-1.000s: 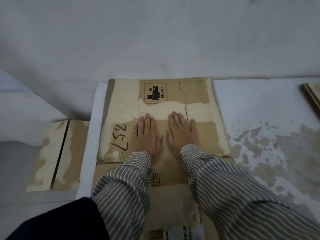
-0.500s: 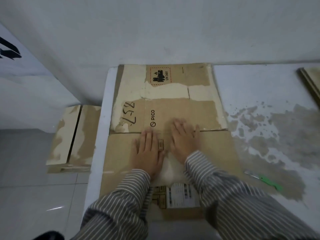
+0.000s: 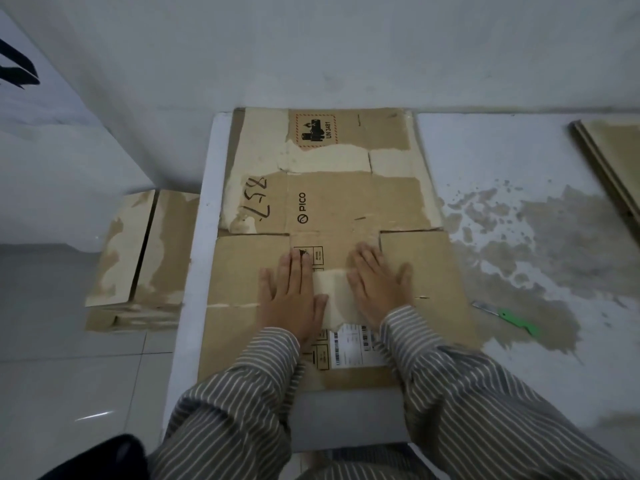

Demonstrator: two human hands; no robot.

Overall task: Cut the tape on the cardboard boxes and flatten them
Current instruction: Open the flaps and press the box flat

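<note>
Two hands lie flat on a flattened cardboard box (image 3: 346, 209) spread on a white table (image 3: 502, 161). Left hand (image 3: 291, 299) and right hand (image 3: 377, 289) press palm-down side by side, fingers straight and loose, gripping nothing. Pale torn strip of tape or paper (image 3: 334, 296) shows between them. Striped sleeves (image 3: 467, 386) cover both forearms.

Around: green-handled cutter (image 3: 509, 317) lies on the table, right of the box, just beside its right edge, untouched. Second flattened cardboard (image 3: 613, 150) at the far right, partly cut off by the frame edge. Stack of flattened boxes (image 3: 142, 258) on the floor, left of the table, below its edge. Nothing lies on top of the box except the hands.

Edges: box's far edge meets the wall (image 3: 311, 46). Its left edge runs near the table's left edge, narrow white margin showing. Near edge stops short of the table's front. Wide bare stretch of tabletop between the box and the far-right cardboard.

Surface: tabletop right of the box is blotched with brown, worn or stained patches. Box face bears handwritten "857", a "PICO" mark, a hazard label reading UN 3481, a shipping label (image 3: 349, 344) near the wrists, and torn pale patches. Floor (image 3: 69, 375) is pale glossy tile. Wall plain grey-white.
</note>
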